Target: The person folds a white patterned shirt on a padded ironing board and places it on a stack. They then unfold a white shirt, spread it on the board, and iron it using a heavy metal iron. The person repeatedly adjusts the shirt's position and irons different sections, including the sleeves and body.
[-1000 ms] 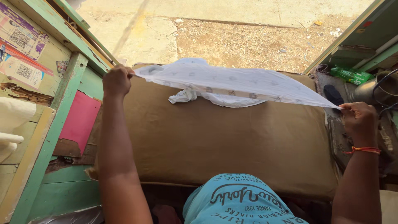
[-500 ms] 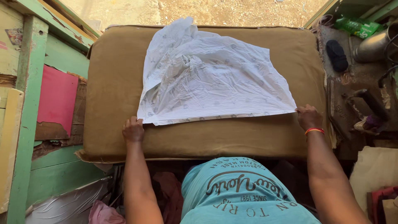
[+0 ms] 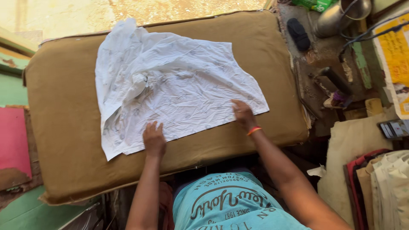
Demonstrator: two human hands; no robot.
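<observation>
Since half a second back: both hands shifted up from the near edge of the brown padded board (image 3: 64,127) onto the white cloth (image 3: 170,85); cloth itself turned a little, near edge now slanting, more crumpled at its left.

White cloth: spread wrinkled over the middle of the padded board, faint small print on it, left side bunched and folded over, far left corner reaching almost to the board's far edge, near left corner pointing toward the board's near edge.

Left hand (image 3: 153,138): palm down on the cloth's near edge, fingers spread a little and pressed flat.

Right hand (image 3: 243,114): palm down on the cloth near its right corner, fingers close together and laid flat; orange band (image 3: 254,130) at the wrist.

Padded board: brown fabric cover, worn, filling most of the view; sunlit sandy ground (image 3: 128,10) beyond its far edge.

Left of the board: green painted wood (image 3: 12,89) and a pink panel (image 3: 12,140).

Right of the board: cluttered dark shelf with a black oval object (image 3: 297,34), a metal pot (image 3: 336,17), dark cables and a yellow printed sheet (image 3: 394,55); nearer than these, stacked folded garments (image 3: 383,183) in pale and red tones.

Near the board's front edge: teal printed shirt (image 3: 226,204) of the person.
</observation>
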